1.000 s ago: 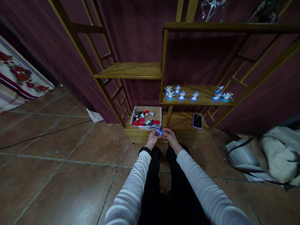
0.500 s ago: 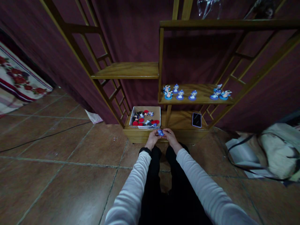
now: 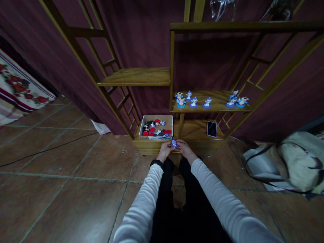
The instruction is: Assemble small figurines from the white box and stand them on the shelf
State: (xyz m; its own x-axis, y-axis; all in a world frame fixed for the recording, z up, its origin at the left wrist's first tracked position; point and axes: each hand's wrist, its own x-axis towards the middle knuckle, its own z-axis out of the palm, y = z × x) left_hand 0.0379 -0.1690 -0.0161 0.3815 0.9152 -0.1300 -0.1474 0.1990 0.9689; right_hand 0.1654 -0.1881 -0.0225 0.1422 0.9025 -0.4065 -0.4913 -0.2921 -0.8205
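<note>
A small purple-and-white figurine point(image 3: 174, 143) is held between my two hands, just in front of the low shelf's edge. My left hand point(image 3: 165, 150) grips it from the left, and my right hand point(image 3: 184, 147) has its fingers closed on the right side. Right behind my left hand, a cardboard box point(image 3: 171, 127) holds several figurines with red, black and grey parts, lying jumbled. On the raised shelf point(image 3: 219, 107) at the right stand several more figurines, among them a purple-based one point(image 3: 207, 102) and a blue-based one point(image 3: 242, 102).
A phone point(image 3: 212, 129) lies on the low shelf, right of the upright post. A bare wooden shelf board point(image 3: 136, 76) juts out above the box. Bags point(image 3: 293, 162) rest on the tiled floor at the right, and a black cable point(image 3: 50, 149) crosses the floor at the left.
The figurine has been turned in my fingers, so its white front and purple base now show more upright. Both hands stay in nearly the same spot.
</note>
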